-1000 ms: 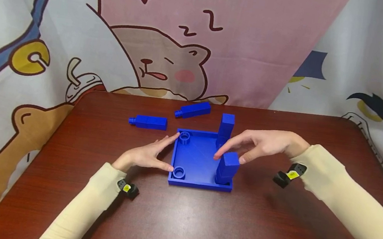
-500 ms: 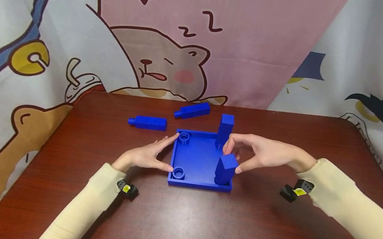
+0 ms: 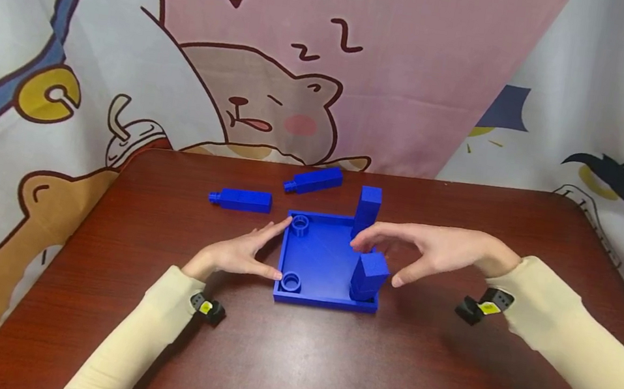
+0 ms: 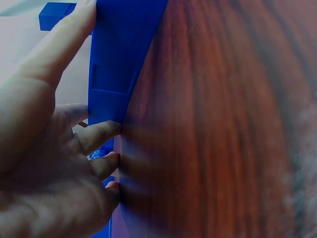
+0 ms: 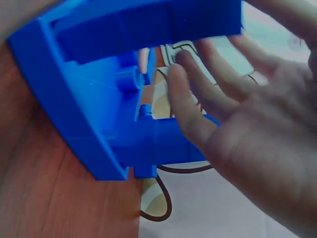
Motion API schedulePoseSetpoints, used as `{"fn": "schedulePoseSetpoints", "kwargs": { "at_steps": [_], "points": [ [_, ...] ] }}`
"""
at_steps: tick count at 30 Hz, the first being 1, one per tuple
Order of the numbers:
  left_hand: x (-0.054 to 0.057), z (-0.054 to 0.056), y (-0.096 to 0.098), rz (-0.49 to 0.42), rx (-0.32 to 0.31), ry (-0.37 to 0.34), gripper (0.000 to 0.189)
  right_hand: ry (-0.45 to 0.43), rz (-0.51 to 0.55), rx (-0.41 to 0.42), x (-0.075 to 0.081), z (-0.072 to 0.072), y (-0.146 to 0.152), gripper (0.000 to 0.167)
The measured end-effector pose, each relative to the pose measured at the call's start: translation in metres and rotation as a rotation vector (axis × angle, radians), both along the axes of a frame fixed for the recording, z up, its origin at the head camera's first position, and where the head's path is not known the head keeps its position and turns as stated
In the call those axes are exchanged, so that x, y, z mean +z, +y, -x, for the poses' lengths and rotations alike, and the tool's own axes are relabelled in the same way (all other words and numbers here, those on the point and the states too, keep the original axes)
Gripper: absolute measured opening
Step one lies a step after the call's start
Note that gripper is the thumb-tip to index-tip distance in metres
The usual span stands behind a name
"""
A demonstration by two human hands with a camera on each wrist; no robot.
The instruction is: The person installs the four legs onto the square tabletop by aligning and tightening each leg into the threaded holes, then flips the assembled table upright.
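A shallow blue square tray [image 3: 322, 255] lies on the table in the head view. Round sockets [image 3: 291, 282] show at its two left corners. Blue square posts stand upright at its right corners: a near post [image 3: 370, 276] and a far post [image 3: 368, 208]. My left hand [image 3: 236, 253] rests against the tray's left wall, thumb and fingers spread; its fingertips touch the wall in the left wrist view. Above the tray's right side, my right hand [image 3: 437, 249] has its thumb and fingers parted around the near post, holding nothing.
Behind the tray lie two more blue posts, each with a narrow round peg at its left end: one post [image 3: 246, 200] to the left, another post [image 3: 316, 179] farther back. The brown table [image 3: 290, 362] ends at a printed curtain [image 3: 399, 68].
My right hand closed its fingers in around the near post, then spread them apart again. The near post has turned slightly. My left hand and the tray have stayed in place.
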State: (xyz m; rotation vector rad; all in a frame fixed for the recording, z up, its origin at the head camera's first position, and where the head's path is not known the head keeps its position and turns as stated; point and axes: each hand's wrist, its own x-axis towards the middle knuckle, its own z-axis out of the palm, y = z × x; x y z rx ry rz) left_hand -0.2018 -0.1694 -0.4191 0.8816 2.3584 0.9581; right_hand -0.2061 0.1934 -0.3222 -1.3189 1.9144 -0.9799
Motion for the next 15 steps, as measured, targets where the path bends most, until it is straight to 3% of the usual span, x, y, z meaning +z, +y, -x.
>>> {"fn": "schedulePoseSetpoints", "kwargs": {
  "at_steps": [5,11,15],
  "points": [
    [0.0,0.0,0.0,-0.007,-0.002,0.002,0.102,-0.078,0.045,0.137,0.003,0.012,-0.002,0.051],
    [0.0,0.0,0.0,-0.009,-0.001,0.002,0.102,-0.206,-0.027,0.138,0.006,0.019,-0.006,0.047],
    [0.001,-0.001,0.0,-0.004,0.0,-0.001,0.103,-0.232,-0.054,0.15,0.006,0.02,-0.009,0.045]
  ]
}}
